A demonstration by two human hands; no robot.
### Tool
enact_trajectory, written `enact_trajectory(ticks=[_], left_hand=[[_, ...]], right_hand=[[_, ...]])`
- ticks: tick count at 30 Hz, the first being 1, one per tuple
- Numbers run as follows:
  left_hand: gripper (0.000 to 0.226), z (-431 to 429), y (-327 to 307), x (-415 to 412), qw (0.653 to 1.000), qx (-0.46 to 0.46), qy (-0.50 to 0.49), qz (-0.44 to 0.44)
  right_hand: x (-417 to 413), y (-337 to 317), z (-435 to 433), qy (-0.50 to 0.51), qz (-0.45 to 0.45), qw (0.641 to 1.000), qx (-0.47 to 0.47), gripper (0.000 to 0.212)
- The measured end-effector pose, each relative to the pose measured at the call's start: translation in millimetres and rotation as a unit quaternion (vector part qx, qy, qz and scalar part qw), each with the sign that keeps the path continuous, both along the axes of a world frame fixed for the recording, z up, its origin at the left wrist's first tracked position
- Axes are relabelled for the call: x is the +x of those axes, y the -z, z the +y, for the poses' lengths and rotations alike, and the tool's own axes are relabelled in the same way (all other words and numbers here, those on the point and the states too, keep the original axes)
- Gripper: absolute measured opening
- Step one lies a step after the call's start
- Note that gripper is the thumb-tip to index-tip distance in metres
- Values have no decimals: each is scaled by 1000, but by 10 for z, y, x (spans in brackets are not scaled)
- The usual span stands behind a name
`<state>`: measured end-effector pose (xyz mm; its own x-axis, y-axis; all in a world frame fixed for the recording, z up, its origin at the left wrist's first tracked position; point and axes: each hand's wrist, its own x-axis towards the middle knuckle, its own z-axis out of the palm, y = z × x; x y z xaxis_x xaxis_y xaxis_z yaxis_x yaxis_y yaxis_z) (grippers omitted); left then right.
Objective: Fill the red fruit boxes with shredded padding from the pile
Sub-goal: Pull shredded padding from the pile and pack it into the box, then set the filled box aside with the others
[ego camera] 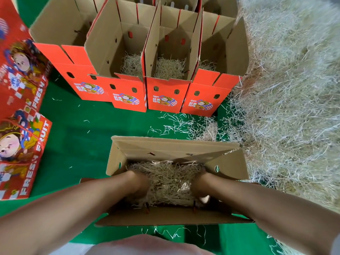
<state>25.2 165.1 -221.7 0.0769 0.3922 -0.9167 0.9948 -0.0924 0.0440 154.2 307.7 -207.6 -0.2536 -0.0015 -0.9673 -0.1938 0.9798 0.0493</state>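
An open cardboard fruit box point(176, 146) stands right in front of me on the green floor, holding a layer of pale shredded padding point(169, 181). Both my hands are down inside it. My left hand point(137, 183) presses into the left side of the padding, my right hand point(199, 184) into the right side. The fingers of both are buried in the shreds, so their grip is hidden. The big padding pile point(290, 89) fills the right side of the view.
A row of open red fruit boxes point(165, 96) stands beyond, three with padding at the bottom. Flat printed red boxes point(20, 126) are stacked at the left. Loose shreds point(184, 126) litter the green floor point(82, 135) between the rows.
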Motion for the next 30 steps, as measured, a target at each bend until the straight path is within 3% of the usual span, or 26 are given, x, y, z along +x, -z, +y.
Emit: enact_trajectory(ticks=[2,4,6,8,10,12,14,15,17,18,19,21,22,23,26,30], left_hand=[[30,59,-91,26,988,147,-37,8],[40,96,-106,60,971,231,-64,17],[69,79,-64,37,980,179,-78,35],[81,27,-56,-41,991,60,-113,35],[67,-28,-132,-112,984,24,-174,29],[54,-19,-259,-124,978,98,-184,13],[46,15,-436,-62,967,163,-193,5],[40,20,-525,-36,960,188,-208,-2],[32,1,-691,-24,939,243,-242,-27],[28,-20,-792,-27,929,268,-251,-42],[25,-46,-883,-44,919,291,-260,-55],[21,-92,-1065,-109,903,332,-265,-63],[22,-107,-1150,-148,900,346,-261,-56],[25,-120,-1230,-191,897,357,-258,-41],[35,-143,-1434,-366,877,397,-271,12],[34,-244,-1746,-570,791,490,-365,20]], right_hand=[[-73,-65,-57,-32,69,997,-25,26],[-134,-110,-88,-58,126,990,-33,30],[-144,-128,-41,-66,115,991,-2,39],[-141,-200,33,-22,84,996,11,37],[-118,-309,67,91,129,987,-11,30],[-77,-502,61,163,238,955,-64,29],[19,-732,42,162,376,907,-102,26],[81,-865,22,157,468,862,-116,21],[195,-1075,38,129,662,726,-134,13],[238,-1150,67,119,725,668,-116,21],[250,-1207,106,122,744,652,-81,33],[213,-1298,221,158,663,731,-2,52],[168,-1328,271,184,601,777,28,49],[113,-1344,315,203,566,798,39,39],[-91,-1392,380,240,556,794,46,19],[-365,-1419,369,310,584,750,38,15]])
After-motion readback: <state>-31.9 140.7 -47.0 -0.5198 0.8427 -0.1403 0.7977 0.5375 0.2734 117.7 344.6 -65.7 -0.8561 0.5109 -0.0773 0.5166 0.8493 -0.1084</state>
